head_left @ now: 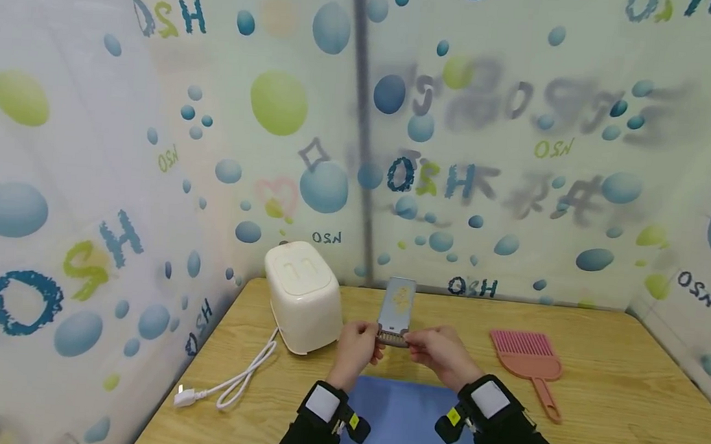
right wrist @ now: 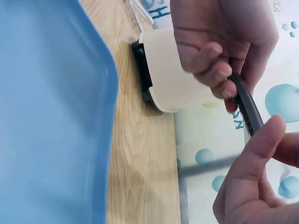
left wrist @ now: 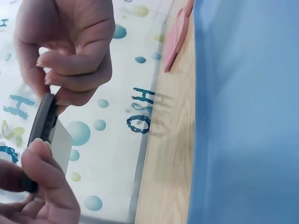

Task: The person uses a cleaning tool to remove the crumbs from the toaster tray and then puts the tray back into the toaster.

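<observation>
A silvery crumb tray (head_left: pixel 391 314) with a dark handle bar along its near edge is held up beside the toaster (head_left: pixel 315 308). Yellowish bits lie on its flat plate. My left hand (head_left: pixel 355 350) pinches the left end of the bar between thumb and fingers. At the right end, my right hand (head_left: pixel 443 354) pinches it the same way. In the left wrist view the bar (left wrist: pixel 43 116) stands nearly on edge, its lower end partly covered by the left thumb. The right wrist view shows the bar (right wrist: pixel 248 106) spanning both hands.
A blue tray or mat with a raised edge (head_left: pixel 403 425) lies in front, under my wrists. To the right is a pink dustpan-like tool (head_left: pixel 528 363) with a toothed end. The toaster's white cord and plug (head_left: pixel 185 396) lie at left. A patterned curtain (head_left: pixel 453 242) backs the table.
</observation>
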{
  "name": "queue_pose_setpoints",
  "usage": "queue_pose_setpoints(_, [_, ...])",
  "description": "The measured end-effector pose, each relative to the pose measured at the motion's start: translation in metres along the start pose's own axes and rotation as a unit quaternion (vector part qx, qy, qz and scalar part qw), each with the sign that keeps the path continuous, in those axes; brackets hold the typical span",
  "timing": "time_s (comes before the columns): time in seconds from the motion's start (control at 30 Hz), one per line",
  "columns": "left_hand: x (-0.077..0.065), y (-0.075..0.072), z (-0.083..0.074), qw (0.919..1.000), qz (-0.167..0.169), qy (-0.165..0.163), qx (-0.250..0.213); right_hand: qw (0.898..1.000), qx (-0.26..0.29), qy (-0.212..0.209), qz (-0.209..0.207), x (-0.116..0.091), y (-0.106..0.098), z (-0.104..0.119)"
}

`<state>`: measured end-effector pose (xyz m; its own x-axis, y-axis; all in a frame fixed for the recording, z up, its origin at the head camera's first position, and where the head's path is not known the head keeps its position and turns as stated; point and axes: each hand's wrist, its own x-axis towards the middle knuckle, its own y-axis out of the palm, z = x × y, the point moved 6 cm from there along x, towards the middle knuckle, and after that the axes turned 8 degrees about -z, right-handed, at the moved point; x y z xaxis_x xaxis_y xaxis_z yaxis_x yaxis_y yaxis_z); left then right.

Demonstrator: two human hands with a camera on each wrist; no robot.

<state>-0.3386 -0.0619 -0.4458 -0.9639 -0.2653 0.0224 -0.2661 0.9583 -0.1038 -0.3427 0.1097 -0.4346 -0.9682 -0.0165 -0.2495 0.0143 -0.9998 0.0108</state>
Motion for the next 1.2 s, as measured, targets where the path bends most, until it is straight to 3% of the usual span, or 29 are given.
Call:
queue_pose_setpoints(0.33, [0.001, 0.006, -0.013, 0.9992, -0.03, 0.02, -0.017, 0.998, 0.051, 0.024, 0.022, -0.01, 0.013, 0.002])
queue_pose_setpoints(0.6, [0.003, 0.009, -0.009, 0.9964, -0.059, 0.01, -0.06, 0.995, 0.085, 0.03, 0.034, -0.018, 0.022, 0.0])
queue_pose_setpoints(0.83, [0.003, 0.009, -0.005, 0.9947, -0.085, 0.01, -0.057, 0.994, 0.087, 0.037, 0.046, -0.023, 0.027, -0.002])
queue_pose_setpoints(1.07, [0.003, 0.005, 0.0, 0.9953, -0.089, 0.01, -0.037, 0.993, 0.077, 0.039, 0.079, -0.024, 0.03, -0.006])
queue_pose_setpoints(1.2, [0.002, -0.001, 0.002, 0.9958, -0.088, 0.01, -0.024, 0.994, 0.051, 0.027, 0.09, -0.025, 0.021, -0.006])
